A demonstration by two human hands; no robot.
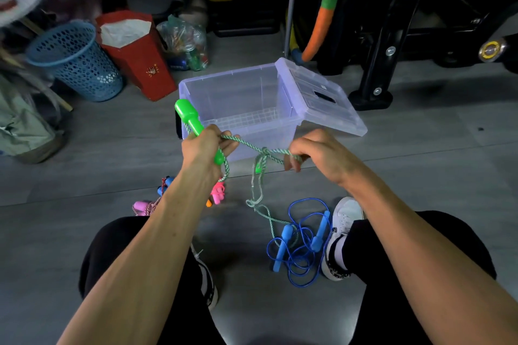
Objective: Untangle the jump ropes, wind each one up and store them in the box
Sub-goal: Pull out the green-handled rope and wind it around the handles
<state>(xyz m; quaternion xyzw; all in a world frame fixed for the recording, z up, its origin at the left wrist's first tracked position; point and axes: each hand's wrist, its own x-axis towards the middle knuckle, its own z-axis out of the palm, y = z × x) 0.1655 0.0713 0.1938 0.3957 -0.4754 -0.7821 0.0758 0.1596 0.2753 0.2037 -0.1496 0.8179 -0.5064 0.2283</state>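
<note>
Before the box (246, 109) rim, both hands' fingers (224, 145) grip green rope (252, 145) (knotted midway).

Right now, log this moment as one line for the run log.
left hand: holds green handle | right hand: pinches green rope by knot | box: open, no rope inside | blue rope: on floor

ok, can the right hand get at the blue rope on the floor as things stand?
Probably yes, but not free yet. The blue rope lies uncovered on the floor beside the right shoe, below the right hand. That hand's fingers pinch the green rope, stretched from the left hand, so it would need to let go.
</note>
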